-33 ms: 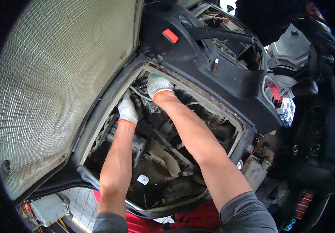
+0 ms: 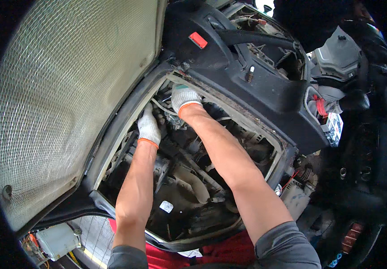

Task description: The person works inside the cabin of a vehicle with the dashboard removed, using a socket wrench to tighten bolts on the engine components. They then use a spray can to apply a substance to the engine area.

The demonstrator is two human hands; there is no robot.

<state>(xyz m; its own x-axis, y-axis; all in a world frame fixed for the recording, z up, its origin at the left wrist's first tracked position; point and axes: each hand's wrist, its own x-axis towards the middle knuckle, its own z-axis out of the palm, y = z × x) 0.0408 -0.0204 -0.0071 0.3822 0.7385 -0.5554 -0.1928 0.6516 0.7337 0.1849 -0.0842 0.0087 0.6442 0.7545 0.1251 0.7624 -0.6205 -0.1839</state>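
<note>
Both my hands wear white knit gloves with orange cuffs and reach into the far left corner of an open engine bay (image 2: 193, 188). My left hand (image 2: 148, 127) is stretched down beside the bay's left frame; its fingertips are lost among dark parts. Farther in and to the right, my right hand (image 2: 185, 97) is bent over, its rounded back up and its fingers curled down out of sight. What it grips cannot be made out. Beside it shows a small shiny metal piece. A pale hose (image 2: 163, 107) runs between the two hands, above grimy engine parts.
A raised cover with silvery quilted lining (image 2: 77, 89) stands at the left. On the black trim lie a red rectangular object (image 2: 198, 40) and a spark-plug-like part (image 2: 250, 74). A small box (image 2: 333, 128) sits at the right; a white container (image 2: 58, 241) stands lower left.
</note>
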